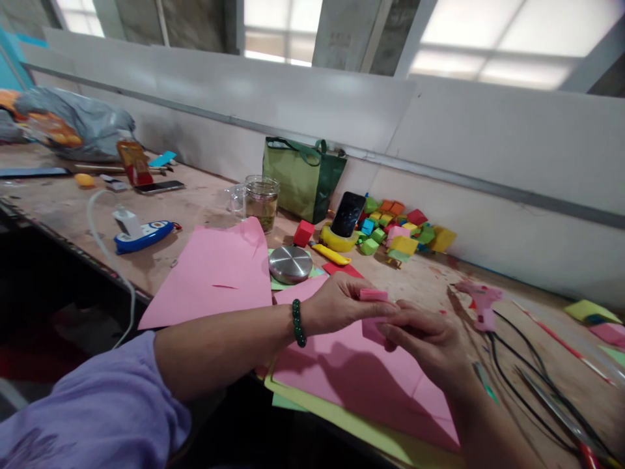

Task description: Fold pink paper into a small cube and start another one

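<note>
My left hand (pixel 342 301) and my right hand (pixel 430 342) meet over a pink paper sheet (pixel 361 378) and both pinch a small folded pink paper piece (pixel 374 296). The left wrist wears a green bead bracelet (pixel 297 322). Under the pink sheet lies a yellow sheet (pixel 371 433). A second pink sheet (pixel 215 273) lies to the left.
A pile of coloured paper cubes (pixel 403 234) sits by the wall, next to a phone in a yellow stand (pixel 344 225). A round metal lid (pixel 290 264), glass jar (pixel 261 202), green bag (pixel 303 176), pink glue gun (pixel 481 303) and black cables (pixel 532 384) lie around.
</note>
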